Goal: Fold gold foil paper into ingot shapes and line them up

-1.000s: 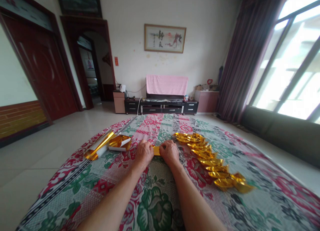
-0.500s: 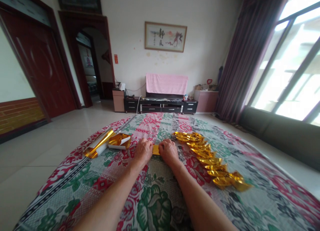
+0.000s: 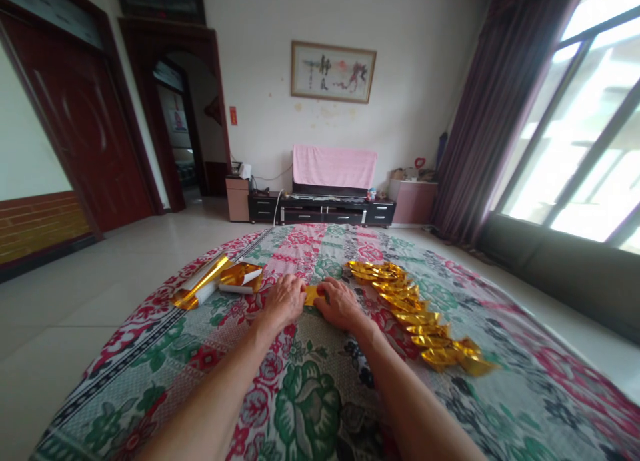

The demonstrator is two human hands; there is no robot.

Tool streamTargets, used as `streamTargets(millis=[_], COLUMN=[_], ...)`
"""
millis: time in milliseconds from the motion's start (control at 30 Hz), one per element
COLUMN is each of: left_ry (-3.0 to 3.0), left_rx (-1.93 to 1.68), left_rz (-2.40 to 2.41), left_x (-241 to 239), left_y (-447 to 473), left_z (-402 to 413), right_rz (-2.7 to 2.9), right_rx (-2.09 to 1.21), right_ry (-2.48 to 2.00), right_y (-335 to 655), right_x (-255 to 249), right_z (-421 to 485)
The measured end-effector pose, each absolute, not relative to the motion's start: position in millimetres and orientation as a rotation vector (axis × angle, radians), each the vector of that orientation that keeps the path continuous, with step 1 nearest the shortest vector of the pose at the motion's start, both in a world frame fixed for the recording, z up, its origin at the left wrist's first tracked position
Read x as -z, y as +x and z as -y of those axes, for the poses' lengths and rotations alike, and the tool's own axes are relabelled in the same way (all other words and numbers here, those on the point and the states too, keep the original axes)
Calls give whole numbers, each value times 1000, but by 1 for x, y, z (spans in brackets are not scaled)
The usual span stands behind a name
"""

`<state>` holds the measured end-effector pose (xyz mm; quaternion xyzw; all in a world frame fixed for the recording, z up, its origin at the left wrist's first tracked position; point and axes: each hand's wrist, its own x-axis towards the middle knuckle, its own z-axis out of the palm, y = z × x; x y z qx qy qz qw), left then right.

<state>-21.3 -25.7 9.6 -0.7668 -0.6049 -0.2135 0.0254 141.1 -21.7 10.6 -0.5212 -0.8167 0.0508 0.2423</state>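
Between my two hands lies a small piece of folded gold foil paper (image 3: 312, 296), low over the flowered tablecloth. My left hand (image 3: 286, 299) grips its left end, with the fingers curled in. At the other end, my right hand (image 3: 341, 303) pinches the paper between thumb and bent fingers. To the right, several folded gold paper ingots (image 3: 425, 320) lie in a slanting row. Left of my hands are curled gold foil sheets with white backs: a long rolled one (image 3: 203, 284) and a shorter one (image 3: 241, 278).
The round table (image 3: 175, 394) wears a red, green and grey flowered cloth. Beyond it stands a low black cabinet (image 3: 325, 216) with a pink cloth (image 3: 334, 166) draped above. A curtain (image 3: 485, 114) and windows are at the right, a dark red door (image 3: 75, 128) at the left.
My right hand has turned slightly, so its thumb now shows lower along the gold paper. My left hand keeps its grip. The view has shifted a little.
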Motion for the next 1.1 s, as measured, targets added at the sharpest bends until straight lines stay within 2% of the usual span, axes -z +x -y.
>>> streamTargets(millis=[333, 900, 1100], left_ry=[-2357, -2464, -2286], left_rx=[618, 681, 714], left_rz=[1814, 1801, 1860], left_x=[-7, -9, -9], left_y=[-23, -28, -16], left_z=[25, 20, 27], right_rz=[2342, 2314, 2290], right_rx=[-215, -145, -151], right_ry=[-1389, -1424, -1424], right_y=[147, 146, 144], right_x=[-14, -11, -10], right_z=[19, 24, 24])
